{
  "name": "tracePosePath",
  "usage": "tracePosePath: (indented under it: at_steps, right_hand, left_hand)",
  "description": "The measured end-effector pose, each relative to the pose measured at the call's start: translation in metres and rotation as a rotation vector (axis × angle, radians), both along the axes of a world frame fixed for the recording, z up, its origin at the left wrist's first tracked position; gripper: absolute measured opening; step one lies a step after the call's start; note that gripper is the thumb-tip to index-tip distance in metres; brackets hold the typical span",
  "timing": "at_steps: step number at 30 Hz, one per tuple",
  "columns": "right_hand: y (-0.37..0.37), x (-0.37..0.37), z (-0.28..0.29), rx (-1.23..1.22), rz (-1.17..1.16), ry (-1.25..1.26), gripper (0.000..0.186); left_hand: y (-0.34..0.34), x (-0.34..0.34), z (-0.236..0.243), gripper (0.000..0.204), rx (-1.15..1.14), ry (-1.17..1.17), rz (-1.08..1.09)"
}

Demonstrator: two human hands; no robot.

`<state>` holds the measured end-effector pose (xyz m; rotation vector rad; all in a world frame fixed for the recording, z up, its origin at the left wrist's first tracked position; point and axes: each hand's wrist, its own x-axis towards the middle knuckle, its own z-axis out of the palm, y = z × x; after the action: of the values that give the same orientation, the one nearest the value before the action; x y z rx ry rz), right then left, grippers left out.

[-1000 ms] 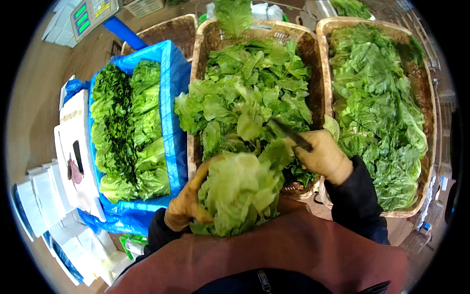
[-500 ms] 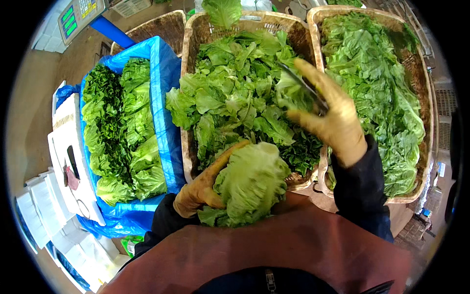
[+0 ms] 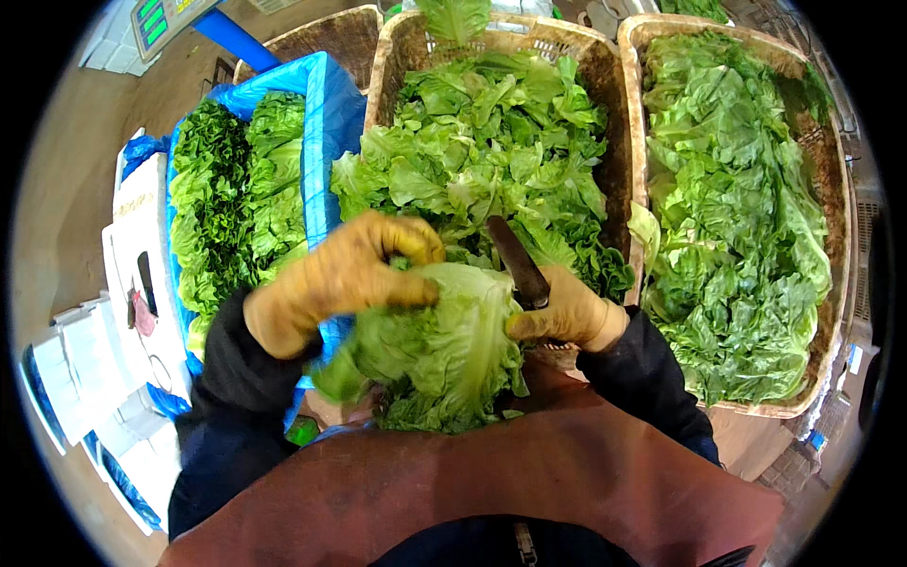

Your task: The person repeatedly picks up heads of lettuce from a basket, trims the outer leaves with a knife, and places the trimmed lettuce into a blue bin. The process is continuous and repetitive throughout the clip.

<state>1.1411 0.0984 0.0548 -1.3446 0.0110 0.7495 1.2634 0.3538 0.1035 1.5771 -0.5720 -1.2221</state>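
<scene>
A head of green lettuce (image 3: 453, 345) is in front of my chest, its pale base end toward the right. My left hand (image 3: 331, 279), in a yellowed glove, curls over its upper left side, thumb against the leaves. Below that hand a leaf (image 3: 342, 376) is smeared by motion. My right hand (image 3: 567, 312), gloved too, is closed around a knife (image 3: 518, 263) whose dark blade points up and away to the left. The right thumb presses on the lettuce's base end. Just beyond both hands, a crate (image 3: 378, 90) holds loose lettuce leaves (image 3: 501, 156).
At the left, a blue-lined box (image 3: 331, 128) holds rows of lettuce (image 3: 274, 175), beside white foam boxes (image 3: 142, 246) and a scale (image 3: 162, 21). Another crate (image 3: 635, 113) full of lettuce (image 3: 737, 227) stands at the right. A leaf (image 3: 645, 233) hangs over its left rim.
My right hand has come down from above the middle crate to the lettuce, still with the knife. My left hand has shifted up and left. A leaf now lies on the right crate's rim.
</scene>
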Motion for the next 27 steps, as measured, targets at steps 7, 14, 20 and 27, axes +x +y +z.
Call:
tracePosePath:
  at_steps: [7,14,20,27]
  right_hand:
    - [-0.006,-0.017,0.010,-0.112,-0.020,0.000,0.058]
    - [0.040,-0.010,0.022,-0.449,-0.263,-0.074,0.058]
    - [0.087,0.054,0.069,-0.188,-0.393,-0.200,0.050]
    - [0.122,0.035,0.010,-0.116,-0.234,0.139,0.049]
  left_hand:
    - [-0.009,0.095,-0.005,0.063,0.389,-0.946,0.190]
    - [0.007,-0.107,-0.043,0.105,0.154,-0.170,0.493]
    - [0.170,-0.076,0.019,0.091,0.096,-0.770,0.592]
    - [0.254,-0.079,-0.076,0.079,0.741,-0.983,-0.230]
